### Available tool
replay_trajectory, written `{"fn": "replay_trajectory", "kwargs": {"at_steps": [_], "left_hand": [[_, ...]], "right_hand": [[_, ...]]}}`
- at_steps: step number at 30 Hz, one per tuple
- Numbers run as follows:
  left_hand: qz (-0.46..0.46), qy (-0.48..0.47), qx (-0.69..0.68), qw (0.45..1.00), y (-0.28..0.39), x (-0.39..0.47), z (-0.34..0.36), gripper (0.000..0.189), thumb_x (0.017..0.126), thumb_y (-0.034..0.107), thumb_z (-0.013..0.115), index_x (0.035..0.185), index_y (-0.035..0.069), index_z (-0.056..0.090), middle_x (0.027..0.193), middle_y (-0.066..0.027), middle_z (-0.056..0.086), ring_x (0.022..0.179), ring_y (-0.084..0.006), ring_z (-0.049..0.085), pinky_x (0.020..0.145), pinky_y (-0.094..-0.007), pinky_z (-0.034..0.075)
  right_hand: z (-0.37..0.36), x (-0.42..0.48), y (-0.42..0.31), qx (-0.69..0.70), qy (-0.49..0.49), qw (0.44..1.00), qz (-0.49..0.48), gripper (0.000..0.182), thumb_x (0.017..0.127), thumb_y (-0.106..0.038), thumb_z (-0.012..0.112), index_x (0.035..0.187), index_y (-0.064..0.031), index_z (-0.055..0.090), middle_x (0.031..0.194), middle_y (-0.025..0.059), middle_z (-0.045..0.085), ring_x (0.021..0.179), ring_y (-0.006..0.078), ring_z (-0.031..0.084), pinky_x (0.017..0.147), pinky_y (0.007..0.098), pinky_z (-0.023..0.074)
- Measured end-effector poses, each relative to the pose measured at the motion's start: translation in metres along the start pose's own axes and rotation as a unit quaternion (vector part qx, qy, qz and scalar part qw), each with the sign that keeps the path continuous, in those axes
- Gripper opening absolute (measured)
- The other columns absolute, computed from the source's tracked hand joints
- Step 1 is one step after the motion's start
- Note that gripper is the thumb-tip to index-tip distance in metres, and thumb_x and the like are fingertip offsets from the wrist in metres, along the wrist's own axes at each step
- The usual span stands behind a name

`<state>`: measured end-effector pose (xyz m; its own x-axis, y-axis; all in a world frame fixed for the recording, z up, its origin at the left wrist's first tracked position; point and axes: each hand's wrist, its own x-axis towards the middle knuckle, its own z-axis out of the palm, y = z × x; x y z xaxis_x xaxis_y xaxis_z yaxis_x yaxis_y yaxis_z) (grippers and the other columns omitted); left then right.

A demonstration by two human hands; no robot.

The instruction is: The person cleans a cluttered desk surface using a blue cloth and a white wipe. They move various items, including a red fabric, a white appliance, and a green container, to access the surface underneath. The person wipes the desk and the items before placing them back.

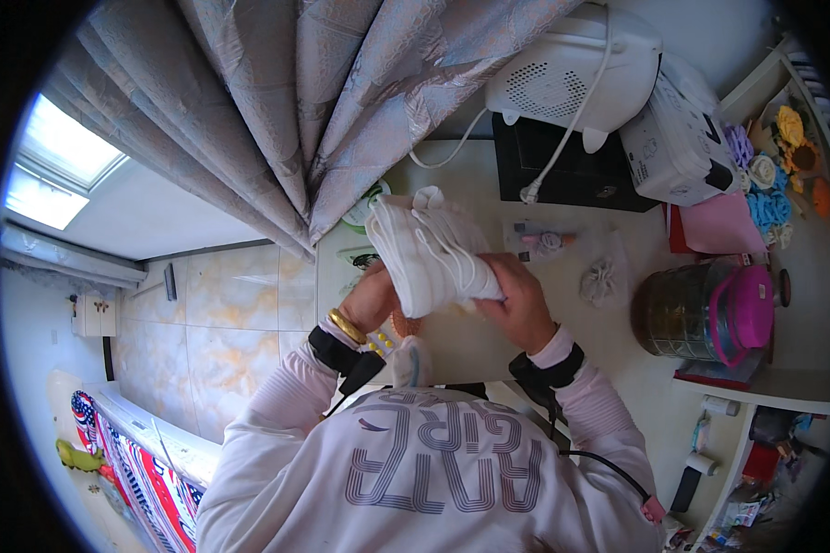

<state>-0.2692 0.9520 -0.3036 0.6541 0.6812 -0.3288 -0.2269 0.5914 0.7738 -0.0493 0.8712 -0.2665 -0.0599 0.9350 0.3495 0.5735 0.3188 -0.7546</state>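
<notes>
Between my two hands, above a pale tabletop [567, 276], is a folded bundle of white cloth [432, 256] with several layered edges. My left hand [373, 297], with a gold bangle above the wrist strap, holds the bundle's left side; its fingertips are partly hidden by the cloth. My right hand [519, 297] grips the lower right corner, thumb and fingers around it. Below the cloth, near the table's front edge, lie a blister pack with yellow pills [380, 343] and an orange-brown textured object [404, 323], partly covered.
Patterned curtains [270, 104] hang at the table's back left. A black box [567, 166] carries a white appliance [560, 76] with a loose cord and plug. To the right stand a large glass jar with a pink lid [747, 314], a small plastic bag [602, 280] and artificial flowers [768, 173].
</notes>
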Motion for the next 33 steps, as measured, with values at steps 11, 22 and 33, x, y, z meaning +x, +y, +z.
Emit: {"fn": "replay_trajectory", "kwargs": {"at_steps": [11,22,33], "left_hand": [[0.141,-0.118,0.049,0.982,-0.003,-0.02,0.028,0.082,0.086,0.049,0.056,0.145,0.008,0.018,0.14,-0.0071,0.034,0.123,-0.018,0.038,0.1,-0.0316,0.032],[0.303,0.086,0.435,0.843,-0.027,-0.016,0.046,0.059,0.07,-0.002,0.066,0.125,0.013,0.054,0.119,-0.0073,0.051,0.107,-0.0253,0.053,0.089,-0.0309,0.043],[0.396,0.076,0.674,0.619,-0.031,-0.026,0.098,0.065,0.056,0.004,0.07,0.118,0.019,0.058,0.113,-0.0085,0.048,0.112,-0.0305,0.046,0.09,-0.0656,0.026]], "right_hand": [[-0.001,-0.009,0.025,0.607,0.077,0.743,0.272,0.034,0.093,-0.019,0.052,0.12,0.0016,0.052,0.114,0.0097,0.06,0.102,0.018,0.059,0.089,0.0309,0.0452],[0.012,-0.027,0.037,0.656,0.041,0.719,0.227,0.048,0.091,-0.022,0.052,0.132,-0.0003,0.039,0.129,0.0083,0.05,0.117,0.0207,0.05,0.1,0.0347,0.0376],[0.007,-0.049,0.011,0.544,0.065,0.808,0.219,0.062,0.069,-0.009,0.076,0.124,-0.0034,0.047,0.113,0.0028,0.057,0.101,0.0146,0.054,0.085,0.0283,0.0447]]}}
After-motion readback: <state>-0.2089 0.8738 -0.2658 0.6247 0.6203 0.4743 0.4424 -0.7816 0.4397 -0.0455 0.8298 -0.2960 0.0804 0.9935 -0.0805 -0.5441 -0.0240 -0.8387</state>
